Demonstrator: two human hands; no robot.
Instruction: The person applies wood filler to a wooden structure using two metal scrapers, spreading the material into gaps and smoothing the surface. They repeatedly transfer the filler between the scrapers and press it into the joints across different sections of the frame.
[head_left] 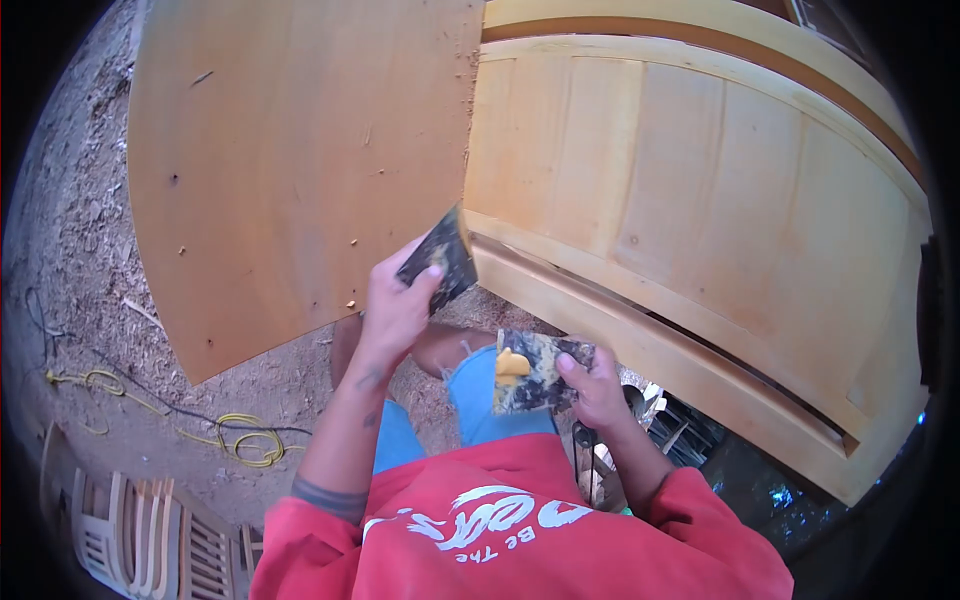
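Note:
My left hand is closed round a thin, dark scraper, smeared with filler and tilted up against the edge of a large wooden panel. Between thumb and fingers, my right hand grips a dark, stained flat plate. A dollop of yellow-orange wood filler sits on that plate's left part. Small dabs of filler and dark holes dot the panel, and more specks run along its right edge. Both hands are apart, above my knees.
A panelled wooden piece with raised rails lies to the right of the panel. Yellow cord and a dark cable lie on the dirt floor at left. Slatted wooden parts stand at lower left. Dark clutter is below the panelled piece.

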